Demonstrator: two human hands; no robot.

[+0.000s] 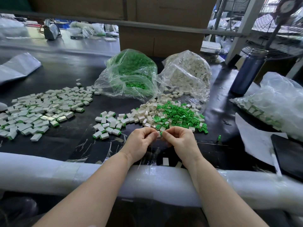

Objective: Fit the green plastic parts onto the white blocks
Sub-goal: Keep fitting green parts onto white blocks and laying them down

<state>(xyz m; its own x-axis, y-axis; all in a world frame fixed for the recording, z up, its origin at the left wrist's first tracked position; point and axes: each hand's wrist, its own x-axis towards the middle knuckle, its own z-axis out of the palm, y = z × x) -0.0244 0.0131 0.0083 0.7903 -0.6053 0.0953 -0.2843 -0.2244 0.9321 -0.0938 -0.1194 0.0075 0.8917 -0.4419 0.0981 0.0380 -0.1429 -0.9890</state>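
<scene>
**Black bench, both hands pinching parts**

On the black worktable [68, 145], the left hand [139, 143] pinches a white block [158, 134] against a green part [161, 133] pinched by the right hand [180, 141]. At twelve o'clock lies the mixed loose pile [172, 113]; at ten o'clock, the assembled blocks [41, 108].

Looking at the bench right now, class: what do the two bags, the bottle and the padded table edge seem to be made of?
Bags: thin clear plastic film, crinkled, glossy, contents visible through them.
Bottle: probably metal, dark blue with a soft sheen; coated plastic is possible.
Table edge: likely white foam sheet, matte, rolled and held with clear tape.
</scene>
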